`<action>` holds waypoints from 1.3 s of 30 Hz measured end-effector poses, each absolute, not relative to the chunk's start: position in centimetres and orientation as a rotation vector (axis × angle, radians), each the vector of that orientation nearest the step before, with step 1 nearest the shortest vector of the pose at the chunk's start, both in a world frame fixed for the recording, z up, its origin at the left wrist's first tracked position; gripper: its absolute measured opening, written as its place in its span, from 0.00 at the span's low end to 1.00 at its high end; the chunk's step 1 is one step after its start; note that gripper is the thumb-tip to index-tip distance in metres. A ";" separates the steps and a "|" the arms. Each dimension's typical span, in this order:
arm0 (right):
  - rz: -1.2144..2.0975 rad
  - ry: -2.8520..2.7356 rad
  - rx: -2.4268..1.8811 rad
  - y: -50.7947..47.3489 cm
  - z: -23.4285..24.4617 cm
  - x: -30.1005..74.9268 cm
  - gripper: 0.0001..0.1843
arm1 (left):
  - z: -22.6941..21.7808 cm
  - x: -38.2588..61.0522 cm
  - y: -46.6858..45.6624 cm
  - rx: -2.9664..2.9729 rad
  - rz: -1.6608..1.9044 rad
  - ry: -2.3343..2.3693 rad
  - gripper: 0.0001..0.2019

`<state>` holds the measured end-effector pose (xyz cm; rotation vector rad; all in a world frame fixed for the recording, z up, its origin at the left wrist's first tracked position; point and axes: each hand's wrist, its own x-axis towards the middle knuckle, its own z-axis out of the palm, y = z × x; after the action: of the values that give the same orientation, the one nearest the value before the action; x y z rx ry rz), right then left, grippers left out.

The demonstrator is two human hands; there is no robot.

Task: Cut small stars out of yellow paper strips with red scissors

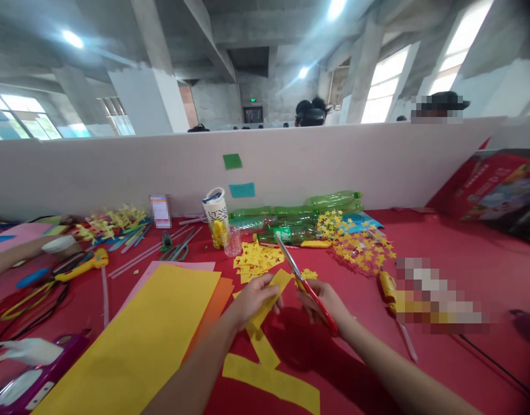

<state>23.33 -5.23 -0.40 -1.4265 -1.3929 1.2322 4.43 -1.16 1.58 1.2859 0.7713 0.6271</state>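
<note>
My left hand [253,300] pinches a strip of yellow paper [271,291] and holds it up over the red table [464,271]. My right hand [323,300] grips red-handled scissors [306,285], whose blades point up and away, close to the strip's right edge. Longer yellow paper strips [269,377] lie on the table under my forearms. Small yellow cut pieces [254,259] are heaped just beyond my hands, and yellow paper stars [355,239] are scattered to the right of them.
Large yellow, orange and pink sheets [156,334] lie at the left. Green plastic bottles [291,222], a cup [215,210] and a clear jar stand at the back by a white partition. A yellow glue gun [388,288] lies right; another person's arm [14,253] rests far left.
</note>
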 end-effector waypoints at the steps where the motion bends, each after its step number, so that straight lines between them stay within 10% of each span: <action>1: 1.230 -1.371 -1.421 -5.4 -0.2 23.4 0.20 | 1.3 5.2 -1.4 1.250 0.638 0.749 0.07; 20: 0.873 -2.019 -1.768 -7.0 -0.2 24.9 0.24 | -0.5 4.0 -0.4 1.027 1.124 0.918 0.11; 39: 1.265 -1.948 -1.630 -7.8 0.6 24.7 0.25 | 0.2 4.4 -1.3 0.982 1.110 1.008 0.10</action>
<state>24.67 -7.85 0.58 -1.6295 -1.9476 1.2645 4.38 -1.29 0.15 0.9818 1.0078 1.1096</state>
